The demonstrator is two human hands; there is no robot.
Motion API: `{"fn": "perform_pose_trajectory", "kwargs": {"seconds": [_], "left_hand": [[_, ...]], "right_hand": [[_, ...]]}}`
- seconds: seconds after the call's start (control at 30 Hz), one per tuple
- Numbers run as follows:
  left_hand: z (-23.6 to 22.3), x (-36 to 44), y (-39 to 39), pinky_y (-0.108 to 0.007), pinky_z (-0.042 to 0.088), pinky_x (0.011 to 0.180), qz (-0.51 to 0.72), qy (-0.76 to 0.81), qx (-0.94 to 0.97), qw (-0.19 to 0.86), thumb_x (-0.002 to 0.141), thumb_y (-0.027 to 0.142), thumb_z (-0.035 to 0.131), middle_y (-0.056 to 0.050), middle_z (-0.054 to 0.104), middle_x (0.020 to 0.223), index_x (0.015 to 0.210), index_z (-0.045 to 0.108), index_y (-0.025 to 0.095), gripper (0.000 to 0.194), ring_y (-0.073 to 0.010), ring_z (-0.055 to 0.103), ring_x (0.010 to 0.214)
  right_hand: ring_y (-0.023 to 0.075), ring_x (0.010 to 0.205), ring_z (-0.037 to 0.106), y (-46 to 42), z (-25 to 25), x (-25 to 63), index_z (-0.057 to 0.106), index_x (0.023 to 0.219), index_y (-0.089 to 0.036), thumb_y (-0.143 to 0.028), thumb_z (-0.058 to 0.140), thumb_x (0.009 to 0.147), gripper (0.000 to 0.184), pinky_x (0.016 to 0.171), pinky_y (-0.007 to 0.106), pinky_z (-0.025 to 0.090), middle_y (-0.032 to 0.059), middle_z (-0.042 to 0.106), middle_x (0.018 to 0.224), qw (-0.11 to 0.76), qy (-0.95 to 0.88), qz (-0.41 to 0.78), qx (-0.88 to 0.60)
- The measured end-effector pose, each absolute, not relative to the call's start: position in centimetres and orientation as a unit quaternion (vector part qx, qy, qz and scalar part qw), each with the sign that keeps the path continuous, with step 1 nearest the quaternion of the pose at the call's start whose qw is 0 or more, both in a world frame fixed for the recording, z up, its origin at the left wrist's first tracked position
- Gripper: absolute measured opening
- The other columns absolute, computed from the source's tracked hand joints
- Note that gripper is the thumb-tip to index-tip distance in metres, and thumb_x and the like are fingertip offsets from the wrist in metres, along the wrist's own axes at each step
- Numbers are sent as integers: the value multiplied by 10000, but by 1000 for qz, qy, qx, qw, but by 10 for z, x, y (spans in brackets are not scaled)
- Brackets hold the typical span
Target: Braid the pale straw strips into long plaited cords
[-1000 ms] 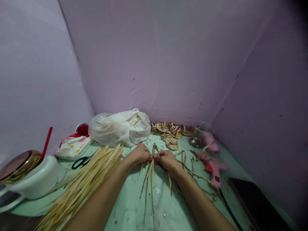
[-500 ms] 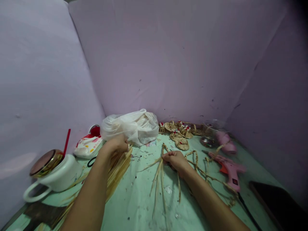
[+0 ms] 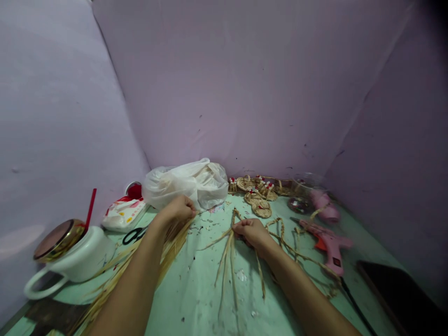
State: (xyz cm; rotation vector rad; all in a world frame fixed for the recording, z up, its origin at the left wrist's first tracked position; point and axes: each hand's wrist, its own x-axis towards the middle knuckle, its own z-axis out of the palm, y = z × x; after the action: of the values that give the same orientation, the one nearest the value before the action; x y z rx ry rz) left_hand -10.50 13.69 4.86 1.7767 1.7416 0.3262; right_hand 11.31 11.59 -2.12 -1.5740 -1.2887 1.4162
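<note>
My left hand (image 3: 180, 211) is closed in a pinch at the far end of a bundle of dried straw strands (image 3: 175, 245). How many strands it holds I cannot tell. My right hand (image 3: 251, 232) pinches a thin straw braid (image 3: 235, 215) at the point where its loose strands (image 3: 229, 266) fan out towards me over the green tabletop (image 3: 196, 298). The finished length of braid runs in loops behind and to the right of this hand.
A white plastic bag (image 3: 187, 184) and coiled straw pieces with red and white beads (image 3: 261, 200) lie along the wall. On the right are a pink glue gun (image 3: 332, 247) and a dark flat device (image 3: 395, 289). A white cup (image 3: 87, 254), wipes pack (image 3: 124, 213) and black-handled scissors (image 3: 131, 237) sit left.
My left hand has moved slightly right at the bundle's end, and the strands under it have spread. More of the scissors shows. My right hand keeps its pinch on the braid.
</note>
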Motion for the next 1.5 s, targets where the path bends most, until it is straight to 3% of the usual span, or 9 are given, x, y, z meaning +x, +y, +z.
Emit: {"fn": "perform_pose_trajectory", "kwargs": {"seconds": [0.23, 0.3, 0.43, 0.5, 0.63, 0.83, 1.07, 1.37, 1.5], "left_hand": [[41, -59, 129, -192, 261, 441, 157, 486, 671, 537, 517, 309, 606, 54, 396, 450, 594, 560, 134, 196, -50, 305, 422], [30, -54, 133, -199, 270, 452, 135, 518, 690, 487, 530, 272, 583, 45, 402, 443, 566, 562, 134, 144, -63, 330, 429], [24, -70, 144, -227, 295, 499, 141, 709, 670, 170, 524, 161, 528, -13, 485, 489, 508, 566, 133, 51, -124, 439, 509], [33, -84, 146, -231, 301, 507, 151, 728, 654, 141, 541, 172, 510, -22, 512, 507, 539, 595, 135, 92, -142, 468, 530], [59, -96, 139, -207, 292, 497, 230, 639, 695, 238, 562, 226, 524, 10, 488, 492, 563, 596, 129, 122, -100, 421, 504], [52, -59, 123, -189, 233, 418, 205, 465, 665, 548, 529, 291, 607, 53, 411, 431, 586, 569, 128, 176, -46, 308, 399], [1, -30, 137, -190, 215, 396, 193, 574, 656, 451, 515, 217, 551, 56, 383, 383, 524, 547, 118, 100, -49, 302, 375], [5, -27, 131, -195, 211, 373, 201, 598, 613, 475, 531, 193, 558, 51, 380, 355, 518, 569, 108, 86, -51, 299, 339], [5, -19, 129, -188, 149, 348, 214, 613, 574, 499, 518, 133, 536, 67, 306, 312, 426, 446, 141, 130, -43, 260, 310]], "right_hand": [[26, 295, 241, 117, -22, 113, 578, 579, -107, -158, 525, 619, 84, 353, 195, 174, -50, 448, 390, 332, -488, 542, -598], [27, 295, 248, 118, -22, 113, 581, 574, -107, -153, 529, 615, 81, 355, 196, 184, -47, 457, 394, 334, -488, 541, -598], [31, 299, 257, 119, -21, 113, 581, 569, -112, -157, 538, 617, 79, 360, 198, 201, -44, 468, 398, 328, -486, 542, -602], [31, 303, 260, 118, -21, 113, 579, 559, -115, -149, 538, 615, 77, 361, 198, 203, -45, 466, 393, 325, -486, 543, -603], [32, 294, 244, 118, -20, 114, 574, 546, -117, -135, 533, 609, 77, 349, 202, 176, -51, 443, 375, 322, -483, 548, -602], [30, 288, 222, 118, -21, 115, 561, 560, -114, -164, 530, 620, 84, 335, 205, 139, -53, 428, 371, 338, -473, 574, -577], [29, 277, 232, 117, -17, 115, 557, 571, -116, -150, 511, 613, 71, 320, 196, 144, -59, 426, 374, 344, -464, 588, -567], [26, 261, 229, 116, -15, 116, 551, 563, -116, -160, 516, 620, 80, 312, 196, 132, -55, 446, 373, 345, -461, 593, -563], [24, 276, 233, 117, -18, 115, 556, 569, -115, -155, 530, 616, 67, 319, 191, 141, -55, 451, 378, 346, -464, 588, -565]]}}
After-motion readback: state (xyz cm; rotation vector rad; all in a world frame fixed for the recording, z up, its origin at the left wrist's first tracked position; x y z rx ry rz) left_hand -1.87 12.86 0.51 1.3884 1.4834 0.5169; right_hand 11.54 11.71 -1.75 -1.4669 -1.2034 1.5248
